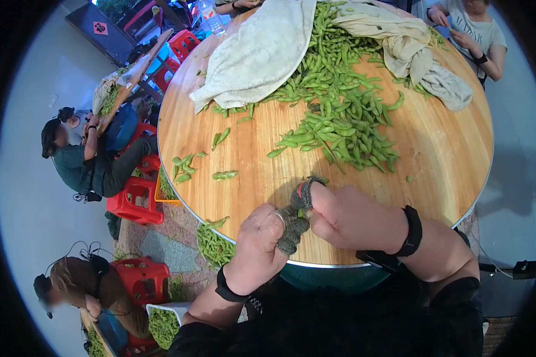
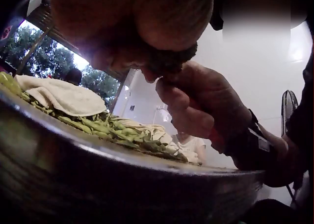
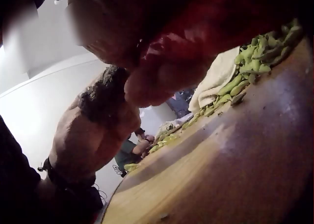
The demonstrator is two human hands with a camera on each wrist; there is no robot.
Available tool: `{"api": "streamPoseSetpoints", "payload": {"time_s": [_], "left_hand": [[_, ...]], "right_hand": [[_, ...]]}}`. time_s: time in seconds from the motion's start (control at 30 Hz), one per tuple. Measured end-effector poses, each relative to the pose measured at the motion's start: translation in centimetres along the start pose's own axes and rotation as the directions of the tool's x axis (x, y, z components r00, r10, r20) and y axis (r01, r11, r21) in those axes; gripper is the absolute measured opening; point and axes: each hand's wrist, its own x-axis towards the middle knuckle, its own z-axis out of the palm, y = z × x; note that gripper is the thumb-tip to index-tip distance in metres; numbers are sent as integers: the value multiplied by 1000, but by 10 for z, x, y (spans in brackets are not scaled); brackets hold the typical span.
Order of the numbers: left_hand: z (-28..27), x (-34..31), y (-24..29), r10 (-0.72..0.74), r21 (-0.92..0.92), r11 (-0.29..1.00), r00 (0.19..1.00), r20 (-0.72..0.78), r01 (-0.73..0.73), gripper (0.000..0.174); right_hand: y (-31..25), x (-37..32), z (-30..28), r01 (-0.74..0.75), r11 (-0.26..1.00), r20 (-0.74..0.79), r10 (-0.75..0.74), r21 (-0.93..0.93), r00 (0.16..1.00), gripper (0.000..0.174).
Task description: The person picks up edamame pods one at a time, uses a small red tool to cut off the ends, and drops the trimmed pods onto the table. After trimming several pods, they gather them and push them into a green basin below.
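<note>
Over the near edge of the round wooden table, the left hand and right hand meet, fingers curled. Dark grey fabric covers some fingertips. A bit of a green pod shows where both hands pinch; the rest is hidden by the fingers. In the left wrist view the right hand faces the left hand. The right wrist view shows the left hand beside the dark, close right hand; no pod is discernible there. Beyond them lies a heap of green pods.
A white towel and a beige cloth lie on the table by the heap. Loose pods lie left. A bottle stands at the back. Below the left edge are more pods; red stools and seated people are farther left.
</note>
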Motion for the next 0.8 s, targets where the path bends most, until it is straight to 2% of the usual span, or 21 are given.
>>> {"api": "streamPoseSetpoints", "payload": {"time_s": [0.07, 0.17, 0.2, 0.23, 0.27, 0.3, 0.33, 0.37, 0.4, 0.47, 0.5, 0.57, 0.6, 0.67, 0.73, 0.8], "left_hand": [[0, 3, 0, 21, 25, 999, 1000, -13, -20, 14], [0, 6, -1, -7, -89, 996, 997, -82, 0, 11], [0, 4, -3, -157, -343, 928, 988, -14, 143, 13], [0, 2, -5, -283, -561, 778, 955, 89, 283, 14], [-5, 0, -2, -388, -721, 516, 876, 285, 463, 4], [-7, 0, 1, -390, -719, 515, 875, 287, 466, 4], [-8, 1, 4, -392, -836, 248, 840, 374, 488, 4], [-7, 2, 6, -366, -877, -42, 810, 459, 478, 3], [-6, 2, 6, -366, -875, -44, 807, 464, 482, 3], [-4, 3, 6, -239, -854, -249, 826, 511, 456, 9], [-2, 2, 6, -239, -854, -249, 825, 512, 458, 9], [7, -2, 4, -136, -800, -414, 840, 526, 434, 19], [14, -3, 0, -47, -788, -463, 877, 478, 405, 19], [15, -5, 0, -41, -804, -429, 880, 474, 413, 19], [12, -4, 5, -34, -818, -394, 882, 469, 420, 18], [1, -1, 16, -174, -844, -268, 838, 517, 465, 13]], "right_hand": [[1, -2, 0, 124, 976, -9, -127, -179, 992, 23], [-2, -3, 0, 75, 988, -65, -84, -135, 994, 21], [0, -3, 0, 73, 989, -64, -82, -133, 995, 21], [2, -2, 1, 80, 996, -59, -82, -41, 995, 18], [4, -2, 1, 86, 995, -55, -83, 52, 995, 15], [5, -1, 0, 86, 995, -56, -83, 55, 995, 15], [5, -1, 0, 29, 951, 21, -37, 307, 999, 12], [5, -1, -2, -47, 845, 106, -11, 533, 994, 9], [3, -1, -6, -50, 843, 105, -7, 535, 994, 9], [-4, 0, -15, -340, 641, 360, 105, 688, 927, 11], [-4, 0, -15, -340, 640, 359, 105, 689, 927, 11], [-4, -1, -14, -385, 483, 413, 53, 786, 909, 13], [-4, -1, -14, -385, 479, 412, 54, 789, 910, 13], [-5, -2, -18, -465, 396, 479, 69, 792, 875, 14], [-7, -2, -19, -472, 381, 485, 68, 795, 872, 14], [-9, -3, -19, -478, 363, 490, 66, 800, 869, 14]]}}
